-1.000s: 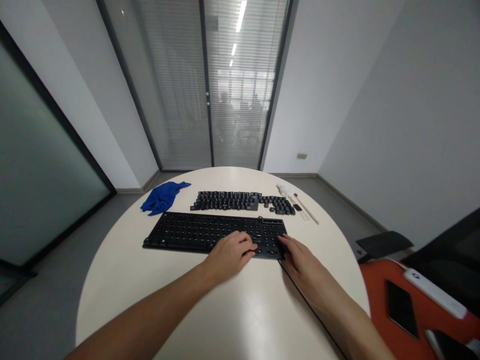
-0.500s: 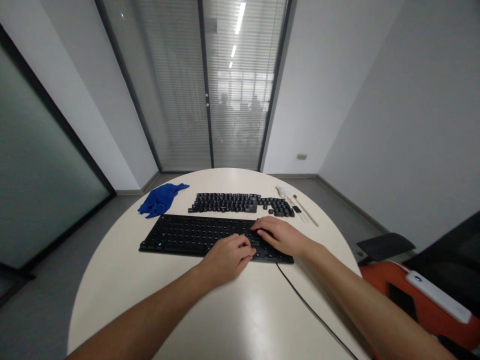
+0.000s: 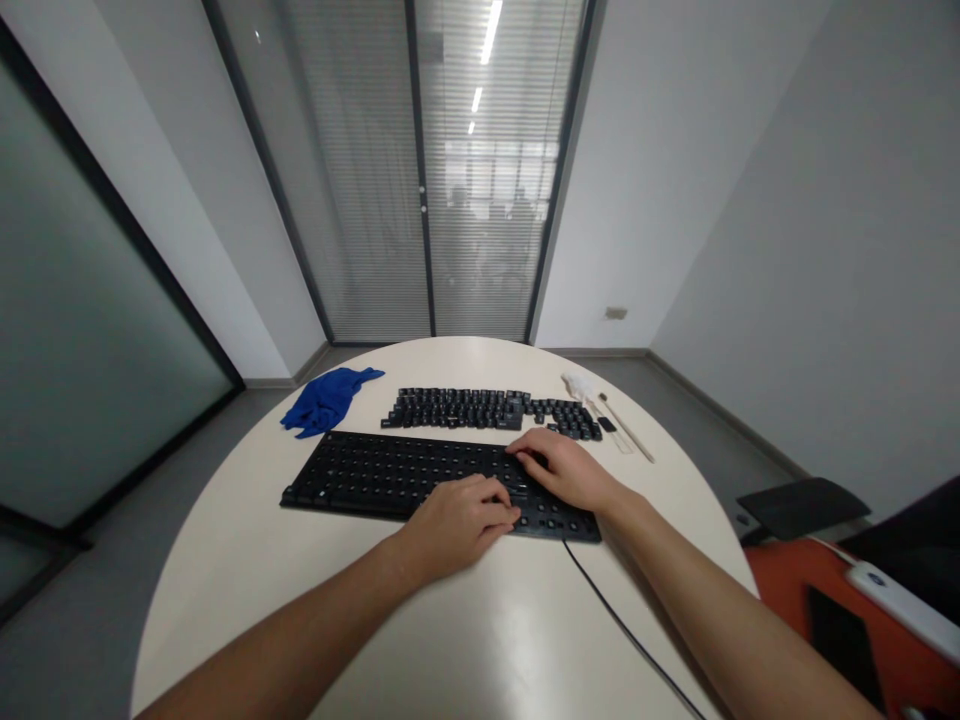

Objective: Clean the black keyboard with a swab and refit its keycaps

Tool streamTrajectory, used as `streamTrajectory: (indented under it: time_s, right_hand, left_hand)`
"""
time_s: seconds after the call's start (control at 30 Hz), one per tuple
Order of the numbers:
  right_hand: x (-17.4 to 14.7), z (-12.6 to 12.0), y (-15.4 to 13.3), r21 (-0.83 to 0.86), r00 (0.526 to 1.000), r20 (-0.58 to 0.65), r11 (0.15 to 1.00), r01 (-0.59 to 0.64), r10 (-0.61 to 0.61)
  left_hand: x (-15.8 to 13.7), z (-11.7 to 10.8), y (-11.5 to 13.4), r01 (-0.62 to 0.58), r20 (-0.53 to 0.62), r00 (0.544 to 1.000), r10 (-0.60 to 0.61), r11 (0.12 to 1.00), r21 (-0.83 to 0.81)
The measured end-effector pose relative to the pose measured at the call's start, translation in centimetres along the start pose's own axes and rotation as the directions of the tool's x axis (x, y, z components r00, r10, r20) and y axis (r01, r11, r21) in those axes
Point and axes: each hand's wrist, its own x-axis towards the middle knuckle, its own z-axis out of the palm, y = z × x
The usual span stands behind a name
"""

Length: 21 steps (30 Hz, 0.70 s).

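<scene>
A black keyboard base (image 3: 375,472) with its keycaps off lies on the round table, its cable (image 3: 622,625) running toward me. My left hand (image 3: 461,518) rests over its front edge, fingers curled and pressed together, fingertips right of the middle. My right hand (image 3: 564,468) lies over the back right part, its fingers bent toward the thumb. Between the two sets of fingertips a thin light line shows on the base. Whatever either hand pinches is too small or hidden. Just behind the base, loose black keycaps (image 3: 457,408) stand in rows, with a number-pad group (image 3: 574,420) at their right.
A crumpled blue cloth (image 3: 330,398) lies at the table's back left. At the back right are a white tuft (image 3: 577,388), a thin brush (image 3: 627,428) and a small black piece (image 3: 607,425). An orange chair (image 3: 787,580) holding a white power strip (image 3: 904,605) stands at the right.
The view has shifted a little, moving most things slightly right. Both hands stay at the keyboard base, with only small finger movement.
</scene>
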Motion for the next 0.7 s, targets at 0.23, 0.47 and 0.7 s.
streamTrajectory:
  time_s: [0.23,0.47,0.7]
  right_hand:
    - [-0.7,-1.7,4.6,-0.167,0.904,-0.326,0.924,-0.344,0.278]
    - [-1.0,-1.9,6.3,-0.247,0.904,-0.316,0.896,-0.37,0.287]
    - [-0.4,-1.9,6.5,-0.284,0.938,-0.257,0.909,-0.305,0.234]
  left_hand:
    - [-0.1,-0.1,-0.2,-0.079,0.001,0.997,0.079,0.995,0.054]
    - [-0.6,0.9,-0.6,-0.092,-0.053,0.994,0.097,0.992,0.08]
    - [-1.0,0.6,-0.7,-0.087,-0.007,0.996,0.087,0.993,0.079]
